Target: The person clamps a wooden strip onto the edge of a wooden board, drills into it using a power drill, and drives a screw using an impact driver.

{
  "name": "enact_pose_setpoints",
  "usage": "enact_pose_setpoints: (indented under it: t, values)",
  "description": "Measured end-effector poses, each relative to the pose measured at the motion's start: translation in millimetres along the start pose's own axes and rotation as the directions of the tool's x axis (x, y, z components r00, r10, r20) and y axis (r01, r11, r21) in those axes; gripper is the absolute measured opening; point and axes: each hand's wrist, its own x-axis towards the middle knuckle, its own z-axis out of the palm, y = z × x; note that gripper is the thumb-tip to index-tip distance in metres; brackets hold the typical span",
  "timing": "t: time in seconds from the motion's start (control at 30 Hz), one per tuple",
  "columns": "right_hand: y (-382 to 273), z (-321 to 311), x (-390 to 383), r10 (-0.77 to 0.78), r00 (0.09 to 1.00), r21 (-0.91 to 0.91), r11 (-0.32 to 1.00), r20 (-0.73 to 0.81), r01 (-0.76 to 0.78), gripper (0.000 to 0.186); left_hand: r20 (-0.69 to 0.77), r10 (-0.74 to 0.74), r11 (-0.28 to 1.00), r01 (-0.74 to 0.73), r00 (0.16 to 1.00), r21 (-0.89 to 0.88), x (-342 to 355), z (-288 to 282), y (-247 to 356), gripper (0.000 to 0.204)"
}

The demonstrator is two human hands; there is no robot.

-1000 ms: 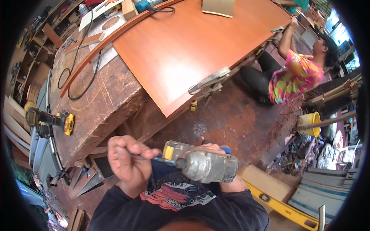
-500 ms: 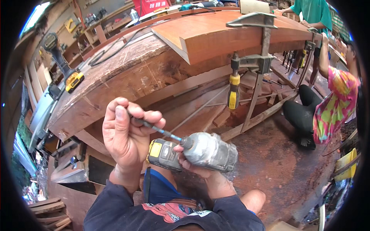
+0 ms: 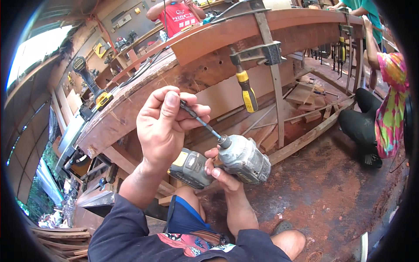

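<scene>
My right hand grips a grey cordless drill with a yellow and black battery base, held low in front of my knees. A thin dark bit sticks out of its chuck, pointing up and to the left. My left hand pinches the tip of that bit between thumb and fingers. Both hands hover just below the edge of a long wooden workbench.
A bar clamp with a yellow-handled screw grips the bench. Another drill lies on the bench at left. A person in a pink floral shirt crouches at right, and a person in red stands behind. Wood scraps lie under the bench on reddish dusty floor.
My head has tilted up, so the bench and clamp sit higher and nearer. My left hand has risen along the bit, and the drill now points up-left.
</scene>
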Motion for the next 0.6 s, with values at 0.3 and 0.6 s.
enact_pose_setpoints:
  t: [0.3,0.6]
  values:
    - [-3,-8,7,-0.005,1.0,0.075,0.997,-0.001,0.005,0.066,-0.016,-0.137,0.991,0.137,0.99,-0.008,12,-3,-4,0.02]
    - [21,-14,12,-0.036,0.998,0.024,0.999,0.045,0.035,0.067,-0.066,-0.098,0.98,0.108,0.993,0.167,16,-1,-2,0.021]
